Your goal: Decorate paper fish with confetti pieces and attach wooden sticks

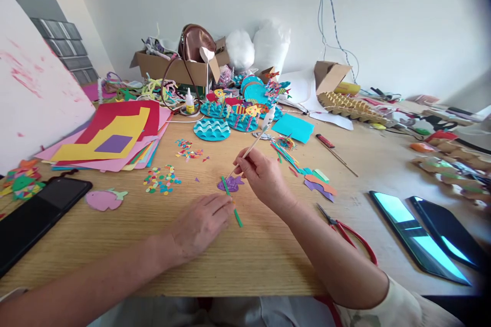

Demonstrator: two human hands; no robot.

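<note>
A small purple paper fish (pixel 233 185) lies flat on the table before me. Across it runs a narrow green paper strip (pixel 238 217), slanting toward the table's front edge. My left hand (pixel 203 222) is closed low over the table, its fingertips on the strip beside the fish. Between the thumb and fingers of my right hand (pixel 263 176) is a thin wooden stick (pixel 253 145), its lower tip at the fish. To the left lie a pink paper fish (pixel 103 200) and many coloured paper dots (pixel 161 179).
Coloured paper sheets (pixel 115 127) are stacked at left, near a black phone (pixel 49 209). Behind stand blue paper wave pieces (pixel 211 130) and a glue bottle (pixel 190 103). Red-handled scissors (pixel 349 230) and two more phones (pixel 414 235) lie at right, with a utility knife (pixel 325 140) farther back.
</note>
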